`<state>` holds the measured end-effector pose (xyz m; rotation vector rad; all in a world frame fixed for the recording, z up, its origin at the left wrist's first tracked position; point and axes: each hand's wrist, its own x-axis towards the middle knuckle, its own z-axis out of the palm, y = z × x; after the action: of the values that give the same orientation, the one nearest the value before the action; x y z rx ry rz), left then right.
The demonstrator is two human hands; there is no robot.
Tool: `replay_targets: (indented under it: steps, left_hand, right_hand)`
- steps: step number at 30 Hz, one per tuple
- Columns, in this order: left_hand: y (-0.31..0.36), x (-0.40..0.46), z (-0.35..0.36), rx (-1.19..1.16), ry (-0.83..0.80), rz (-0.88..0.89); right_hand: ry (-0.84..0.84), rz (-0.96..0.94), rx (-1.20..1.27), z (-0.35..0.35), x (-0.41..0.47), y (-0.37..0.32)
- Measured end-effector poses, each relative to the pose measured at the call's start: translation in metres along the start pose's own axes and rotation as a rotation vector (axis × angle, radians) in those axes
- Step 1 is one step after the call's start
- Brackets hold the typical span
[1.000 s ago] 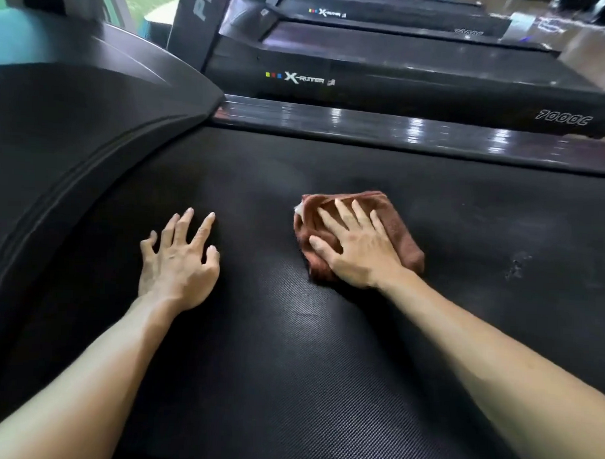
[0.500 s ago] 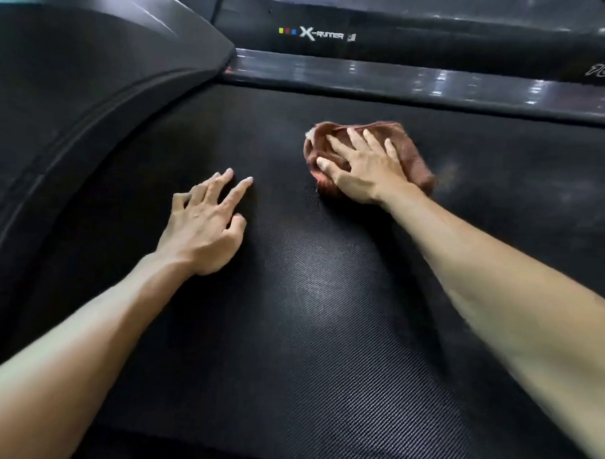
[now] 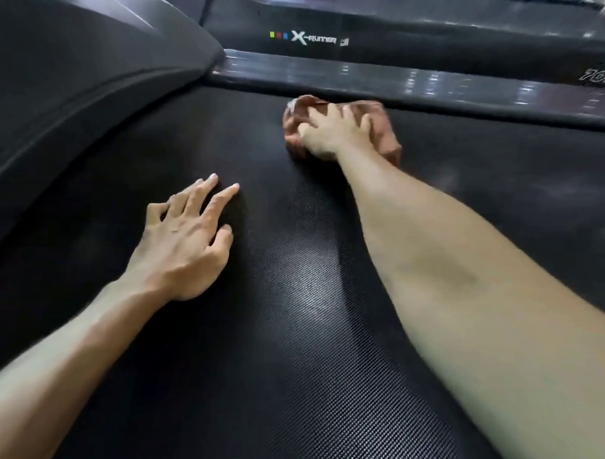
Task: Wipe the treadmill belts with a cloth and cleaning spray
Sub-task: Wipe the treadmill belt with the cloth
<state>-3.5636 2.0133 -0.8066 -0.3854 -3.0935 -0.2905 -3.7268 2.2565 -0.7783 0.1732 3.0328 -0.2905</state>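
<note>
My right hand (image 3: 333, 134) is stretched far forward with its arm nearly straight, fingers spread flat and pressing the cloth (image 3: 383, 129) onto the belt (image 3: 290, 332), close to the glossy side rail (image 3: 436, 84) at the far edge; the cloth is blurred. My left hand (image 3: 184, 245) rests palm-down on the belt nearer to me and well apart from the cloth, fingers splayed and relaxed, holding nothing. On the next treadmill (image 3: 437, 48) I read "X-RUNNER" beside small coloured squares, and "700" cut off at the frame's right edge.
</note>
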Motion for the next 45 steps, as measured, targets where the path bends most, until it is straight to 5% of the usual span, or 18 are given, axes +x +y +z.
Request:
replay_targets:
  steps: [3, 6, 10, 14, 20, 24, 28, 32, 35, 45]
  left_hand:
    - [0.001, -0.001, -0.002, -0.01, 0.003, -0.002]
    - [0.002, -0.001, -0.003, -0.024, 0.009, -0.003]
    - [0.003, -0.001, -0.001, -0.019, 0.026, -0.003]
    - [0.005, -0.002, 0.0, 0.0, 0.037, -0.003]
    - [0.003, -0.005, -0.002, -0.101, 0.056, -0.008]
    - [0.003, -0.006, -0.006, -0.131, 0.031, -0.021]
    - [0.027, 0.034, -0.031, -0.225, 0.159, -0.048]
    - [0.082, 0.113, -0.031, 0.002, 0.053, 0.089]
    - [0.111, 0.16, -0.008, 0.057, -0.174, -0.054]
    - [0.106, 0.23, -0.002, 0.135, -0.159, 0.064]
  right_hand:
    - [-0.038, -0.283, -0.071, 0.012, -0.022, -0.036]
    - [-0.044, -0.265, -0.08, 0.003, -0.024, 0.005]
    - [0.057, 0.156, -0.057, -0.01, -0.012, 0.086]
    - [0.098, 0.484, 0.007, -0.005, -0.003, 0.066]
    - [-0.012, -0.026, -0.006, 0.009, -0.026, -0.038]
    - [-0.111, -0.204, 0.312, -0.003, -0.045, -0.067]
    - [0.189, -0.075, 0.414, -0.032, -0.051, -0.005]
    - [0.209, 0.106, 0.288, -0.029, -0.062, 0.076]
    - [0.173, 0.166, 0.228, -0.017, -0.068, 0.098]
    - [0.232, 0.097, 0.185, 0.016, -0.076, 0.119]
